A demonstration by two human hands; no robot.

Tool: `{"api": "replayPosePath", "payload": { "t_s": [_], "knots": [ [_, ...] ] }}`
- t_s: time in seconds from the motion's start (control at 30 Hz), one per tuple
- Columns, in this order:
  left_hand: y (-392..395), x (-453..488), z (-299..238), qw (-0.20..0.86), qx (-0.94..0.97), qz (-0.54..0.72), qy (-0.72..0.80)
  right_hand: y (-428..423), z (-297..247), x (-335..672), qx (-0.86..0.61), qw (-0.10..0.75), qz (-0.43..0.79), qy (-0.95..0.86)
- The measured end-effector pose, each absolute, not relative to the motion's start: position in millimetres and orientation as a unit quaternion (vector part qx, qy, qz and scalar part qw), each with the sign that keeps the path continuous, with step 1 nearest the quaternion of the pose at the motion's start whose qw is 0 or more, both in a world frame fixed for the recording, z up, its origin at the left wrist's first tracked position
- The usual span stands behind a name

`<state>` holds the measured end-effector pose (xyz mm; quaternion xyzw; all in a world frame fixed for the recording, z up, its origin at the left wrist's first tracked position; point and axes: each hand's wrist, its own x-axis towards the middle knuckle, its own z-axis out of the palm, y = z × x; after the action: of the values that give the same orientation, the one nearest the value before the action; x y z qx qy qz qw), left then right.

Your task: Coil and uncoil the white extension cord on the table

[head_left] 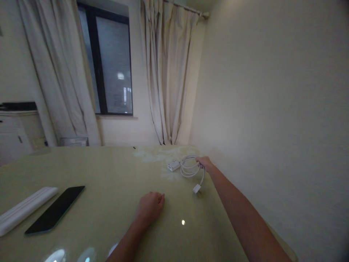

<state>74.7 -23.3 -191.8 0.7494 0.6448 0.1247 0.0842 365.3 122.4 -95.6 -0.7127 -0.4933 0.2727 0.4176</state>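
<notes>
A white extension cord (188,174) lies coiled toward the right side of the table, its socket block (173,166) to the left of the loops and its plug (196,188) hanging off the near side. My right hand (205,163) is stretched far forward, fingers closed around the right edge of the coil. Nearer to me, my left hand (151,206) rests on the tabletop with its fingers curled in, apart from the cord. Whether anything is inside those curled fingers is hidden.
On the left of the glossy table (109,174) lie a dark flat slab (56,210) and a long white bar (25,209). A small dark bit (134,147) sits at the far edge. The wall (261,109) runs close along the right side.
</notes>
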Motion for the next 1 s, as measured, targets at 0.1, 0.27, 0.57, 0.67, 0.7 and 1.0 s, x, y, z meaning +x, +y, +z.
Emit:
{"api": "replayPosePath", "payload": {
  "t_s": [0.1, 0.27, 0.57, 0.67, 0.7, 1.0],
  "knots": [
    [-22.9, 75.0, -192.0, 0.090, 0.750, 0.133, 0.641, 119.7, -64.3, 334.0, -0.643, 0.433, 0.365, -0.516],
    [-23.3, 74.4, -196.9, 0.098, 0.749, 0.151, 0.638, 95.6, -22.3, 266.9, -0.500, 0.528, 0.409, -0.551],
    [-16.3, 44.2, -195.2, -0.008, 0.593, 0.493, 0.637, 19.5, 2.9, 206.6, -0.282, 0.681, 0.449, -0.506],
    [-14.2, 41.9, -197.5, -0.037, 0.583, 0.561, 0.586, 11.5, 4.1, 211.7, -0.252, 0.630, 0.495, -0.543],
    [-13.3, 43.5, -198.6, -0.040, 0.592, 0.562, 0.576, 10.2, 4.6, 214.5, -0.241, 0.613, 0.506, -0.557],
    [23.4, 42.0, -124.6, -0.108, 0.577, 0.590, 0.555, -3.8, 14.5, 236.2, -0.184, 0.575, 0.544, -0.583]
  ]
}}
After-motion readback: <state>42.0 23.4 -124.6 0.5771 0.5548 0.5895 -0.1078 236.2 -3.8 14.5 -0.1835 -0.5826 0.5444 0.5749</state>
